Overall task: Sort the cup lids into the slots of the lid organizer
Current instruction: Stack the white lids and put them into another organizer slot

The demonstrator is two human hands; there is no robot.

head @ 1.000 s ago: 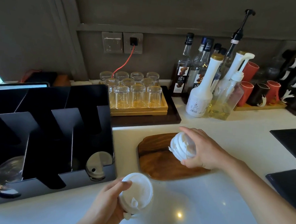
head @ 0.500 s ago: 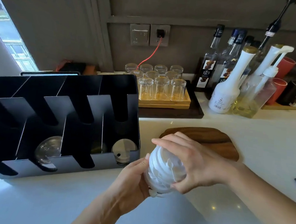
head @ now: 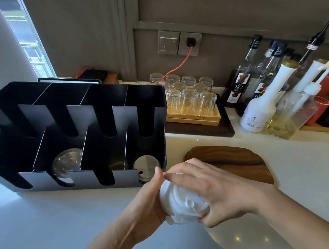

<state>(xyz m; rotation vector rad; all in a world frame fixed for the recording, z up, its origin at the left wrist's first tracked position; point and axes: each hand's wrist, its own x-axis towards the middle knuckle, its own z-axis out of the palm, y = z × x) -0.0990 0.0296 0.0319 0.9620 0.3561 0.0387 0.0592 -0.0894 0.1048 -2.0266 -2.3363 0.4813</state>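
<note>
A stack of white cup lids [head: 182,204] is held between both hands just above the white counter. My left hand [head: 148,198] cups the stack from the left, and my right hand [head: 209,192] wraps over its top and right side. The black lid organizer [head: 76,180] stands to the left with several slots. A clear domed lid [head: 66,161] lies in its second slot, and a flat clear lid [head: 145,166] leans in the rightmost slot. The stack sits just right of the organizer's front right corner.
A dark wooden board [head: 234,162] lies behind my hands. A wooden tray of upturned glasses [head: 190,102] stands behind the organizer. Syrup and pump bottles [head: 261,106] and red cups [head: 321,108] line the back right wall. A window is at far left.
The two separate lid stacks were brought together into one held by both hands, off the wooden board and toward the organizer. The view has swung left.
</note>
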